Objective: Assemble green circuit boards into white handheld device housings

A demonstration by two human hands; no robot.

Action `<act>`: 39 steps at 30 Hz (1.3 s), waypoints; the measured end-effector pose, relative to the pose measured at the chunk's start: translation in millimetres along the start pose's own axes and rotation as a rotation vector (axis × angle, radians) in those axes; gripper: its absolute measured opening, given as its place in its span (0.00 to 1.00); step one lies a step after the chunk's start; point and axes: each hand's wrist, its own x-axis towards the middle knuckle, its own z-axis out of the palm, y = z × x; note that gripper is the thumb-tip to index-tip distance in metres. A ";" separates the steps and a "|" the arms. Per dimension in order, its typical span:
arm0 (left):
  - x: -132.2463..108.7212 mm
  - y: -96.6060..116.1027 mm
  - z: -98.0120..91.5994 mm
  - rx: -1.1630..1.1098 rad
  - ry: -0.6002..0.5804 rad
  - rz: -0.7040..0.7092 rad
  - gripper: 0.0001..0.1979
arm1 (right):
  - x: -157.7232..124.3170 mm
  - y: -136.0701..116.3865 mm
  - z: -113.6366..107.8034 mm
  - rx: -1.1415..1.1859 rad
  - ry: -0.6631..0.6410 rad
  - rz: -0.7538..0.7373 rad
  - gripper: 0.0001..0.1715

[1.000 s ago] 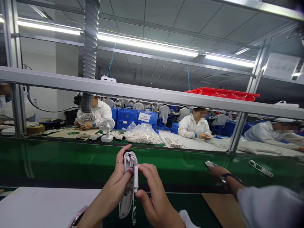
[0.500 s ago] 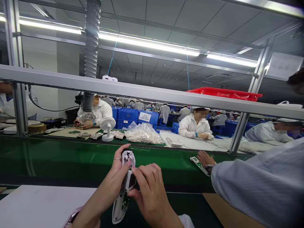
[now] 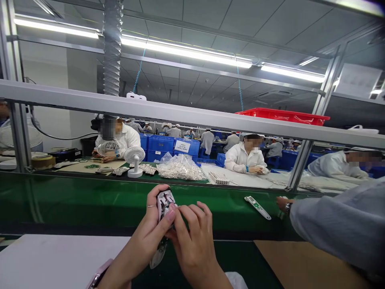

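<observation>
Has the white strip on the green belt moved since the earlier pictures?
Yes: the strip has moved left in view, from right of the steel post to left of it.

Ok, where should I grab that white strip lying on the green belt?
Pinch the white strip across its long edges near the middle, from above: it lies flat and slanted on the green belt, and looks narrow enough for fingertips.

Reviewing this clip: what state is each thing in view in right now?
Left hand, closed around the casing
Right hand, fingers pressed on the casing
White plastic casing, open, inner parts showing
Circuit board, lying loose on the green belt
Desk fan, upright on the bench
Plastic bag of white parts, full, slumped on the bench
</observation>
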 end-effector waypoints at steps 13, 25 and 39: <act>-0.5 -0.2 3.8 -0.044 0.016 -0.049 0.29 | 3.0 8.9 -14.5 0.096 0.047 0.103 0.23; 18.0 -12.3 2.4 -0.247 -0.013 -0.045 0.39 | 11.8 18.9 -26.8 0.109 -0.048 0.009 0.22; 3.1 -6.5 -3.4 0.319 -0.115 0.042 0.40 | -8.3 27.1 12.7 0.898 0.068 0.374 0.28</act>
